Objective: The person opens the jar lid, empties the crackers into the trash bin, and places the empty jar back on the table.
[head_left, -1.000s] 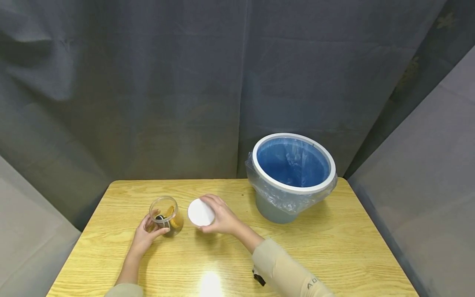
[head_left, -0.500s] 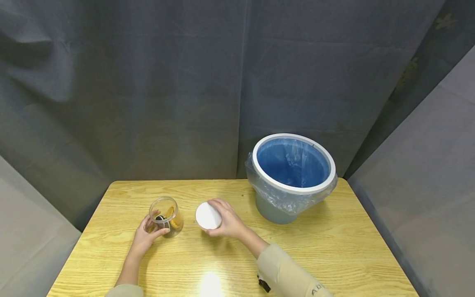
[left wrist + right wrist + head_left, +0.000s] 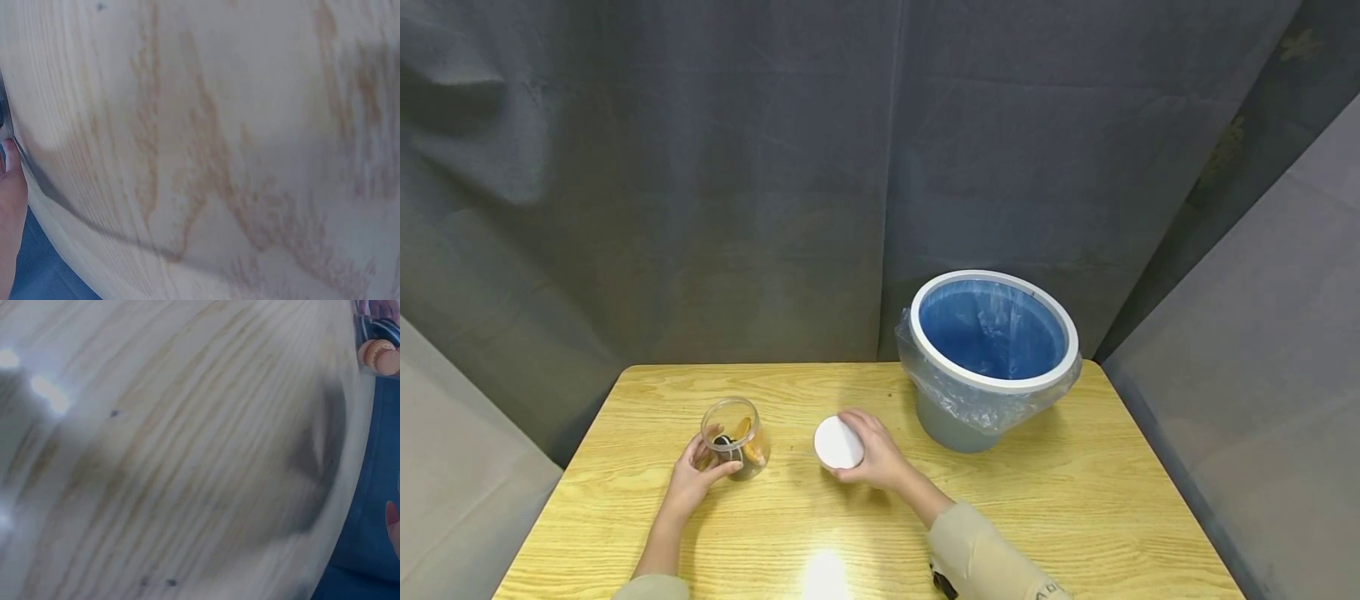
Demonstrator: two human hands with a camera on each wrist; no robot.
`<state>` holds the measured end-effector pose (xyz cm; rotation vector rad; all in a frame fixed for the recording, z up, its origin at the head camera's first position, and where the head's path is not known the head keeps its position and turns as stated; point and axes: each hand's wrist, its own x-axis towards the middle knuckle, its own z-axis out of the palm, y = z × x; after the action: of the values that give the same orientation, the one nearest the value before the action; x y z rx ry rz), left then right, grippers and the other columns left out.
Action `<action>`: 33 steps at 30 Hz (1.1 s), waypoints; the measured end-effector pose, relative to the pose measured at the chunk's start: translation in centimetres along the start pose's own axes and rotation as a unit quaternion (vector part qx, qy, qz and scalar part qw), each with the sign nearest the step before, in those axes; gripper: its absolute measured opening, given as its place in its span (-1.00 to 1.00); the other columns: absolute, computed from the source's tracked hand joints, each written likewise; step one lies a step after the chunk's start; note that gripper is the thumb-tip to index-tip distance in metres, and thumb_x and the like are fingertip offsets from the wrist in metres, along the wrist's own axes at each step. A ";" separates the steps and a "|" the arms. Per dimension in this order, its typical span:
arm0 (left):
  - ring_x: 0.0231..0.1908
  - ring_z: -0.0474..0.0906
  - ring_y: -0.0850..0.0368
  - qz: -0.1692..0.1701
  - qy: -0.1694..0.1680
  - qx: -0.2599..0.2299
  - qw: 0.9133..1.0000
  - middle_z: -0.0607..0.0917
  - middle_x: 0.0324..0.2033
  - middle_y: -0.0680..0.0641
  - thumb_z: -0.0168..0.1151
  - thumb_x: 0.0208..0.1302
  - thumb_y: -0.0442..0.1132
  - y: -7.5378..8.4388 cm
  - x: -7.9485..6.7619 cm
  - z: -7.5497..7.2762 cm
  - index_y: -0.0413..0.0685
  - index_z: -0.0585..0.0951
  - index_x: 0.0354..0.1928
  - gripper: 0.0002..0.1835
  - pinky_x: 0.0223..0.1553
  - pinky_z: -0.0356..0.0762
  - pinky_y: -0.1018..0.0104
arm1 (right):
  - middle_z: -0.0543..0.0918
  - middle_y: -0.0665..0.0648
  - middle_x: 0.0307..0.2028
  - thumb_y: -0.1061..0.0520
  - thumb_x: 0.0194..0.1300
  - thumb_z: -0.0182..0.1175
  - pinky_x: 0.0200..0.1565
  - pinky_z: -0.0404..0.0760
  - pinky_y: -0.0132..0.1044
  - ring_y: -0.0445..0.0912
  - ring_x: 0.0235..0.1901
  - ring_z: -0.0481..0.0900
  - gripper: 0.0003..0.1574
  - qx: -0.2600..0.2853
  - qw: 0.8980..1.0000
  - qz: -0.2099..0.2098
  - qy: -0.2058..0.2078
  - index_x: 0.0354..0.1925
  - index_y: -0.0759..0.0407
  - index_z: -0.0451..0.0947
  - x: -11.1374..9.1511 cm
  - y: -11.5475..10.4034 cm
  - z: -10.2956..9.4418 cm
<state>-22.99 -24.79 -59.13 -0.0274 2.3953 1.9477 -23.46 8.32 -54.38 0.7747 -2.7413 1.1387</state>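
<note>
On the left of the table stands a clear round jar (image 3: 764,435), its top uncovered. Orange macarons (image 3: 378,357) and something black with white stripes show inside it. My left hand (image 3: 695,477) grips the jar's near left side, thumb in front and fingers behind. To the right of the jar, my right hand (image 3: 876,457) holds a round white lid (image 3: 838,442) by its edge, the flat face up. A shadow on the wood suggests the lid is a little above the table. In the right wrist view only a fingertip of that hand shows.
A bucket with a white rim (image 3: 917,337), blue inside and lined with a clear plastic bag (image 3: 970,406), stands at the back right of the wooden table (image 3: 1045,508). Grey curtains (image 3: 737,208) hang behind, and light panels flank both sides.
My right hand has carried the white lid to the right and slightly toward me, away from the jar. My left hand and the jar have stayed in place.
</note>
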 end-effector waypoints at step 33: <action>0.30 0.09 -0.09 -0.003 -0.001 0.004 1.000 0.22 0.32 -0.13 0.39 0.01 -0.21 0.7 -0.4 0.1 -0.04 0.10 0.37 -0.10 0.17 0.28 0.41 | 0.37 0.18 0.16 -0.14 -0.30 0.45 0.14 0.34 0.04 0.06 0.17 0.29 0.08 -0.071 0.996 0.048 -0.005 0.20 0.18 0.31 -2.9 4.6 1.0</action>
<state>-22.59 -24.57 -58.49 -0.0317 2.3989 1.9349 -23.04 11.61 -58.83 0.6396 -2.8576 0.9428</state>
